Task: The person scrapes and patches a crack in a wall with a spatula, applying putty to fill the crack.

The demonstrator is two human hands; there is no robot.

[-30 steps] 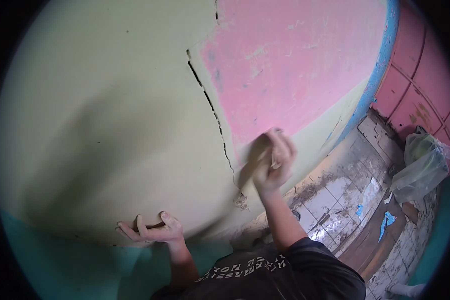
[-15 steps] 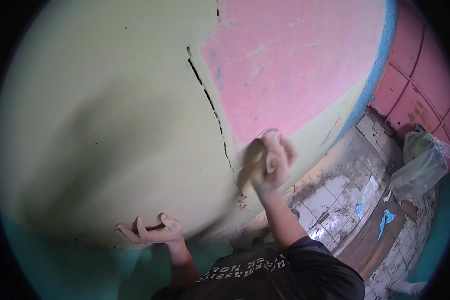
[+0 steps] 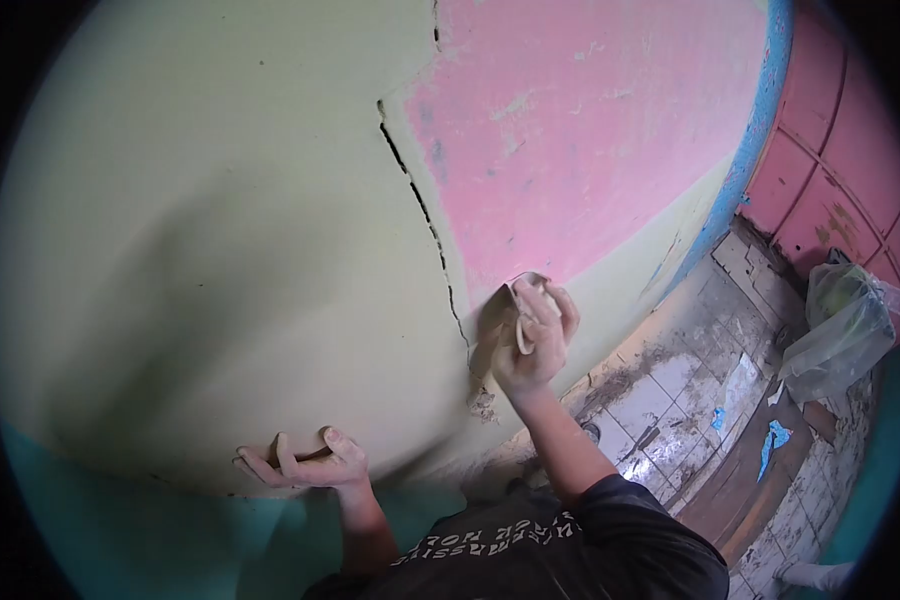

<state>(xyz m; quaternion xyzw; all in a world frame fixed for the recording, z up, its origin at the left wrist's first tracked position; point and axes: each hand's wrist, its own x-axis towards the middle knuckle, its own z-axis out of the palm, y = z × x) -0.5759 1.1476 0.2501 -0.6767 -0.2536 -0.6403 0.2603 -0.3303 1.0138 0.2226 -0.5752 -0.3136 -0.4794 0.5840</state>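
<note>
My right hand (image 3: 536, 340) is closed around a thin, pale, folded sheet of sandpaper (image 3: 524, 284). It presses the sheet to the wall at the lower edge of the pink patch (image 3: 570, 150). Most of the sheet is hidden by my fingers. My left hand (image 3: 315, 465) is held low against the pale green wall (image 3: 220, 360), with curled fingers apart and nothing in them. A dark, jagged crack (image 3: 422, 205) runs down the wall left of the pink patch. It ends near crumbled plaster (image 3: 483, 404), just below and left of my right hand.
To the right, a tiled floor (image 3: 670, 375) is dirty and strewn with debris. A brown board (image 3: 745, 475) lies there with torn blue scraps (image 3: 772, 440). A clear plastic bag (image 3: 838, 330) stands near the pink tiled wall (image 3: 820, 160). Teal paint (image 3: 130, 535) covers the lower left.
My right hand has shifted slightly down and left along the wall with the sandpaper, and is less blurred now. My left hand has stayed almost in place.
</note>
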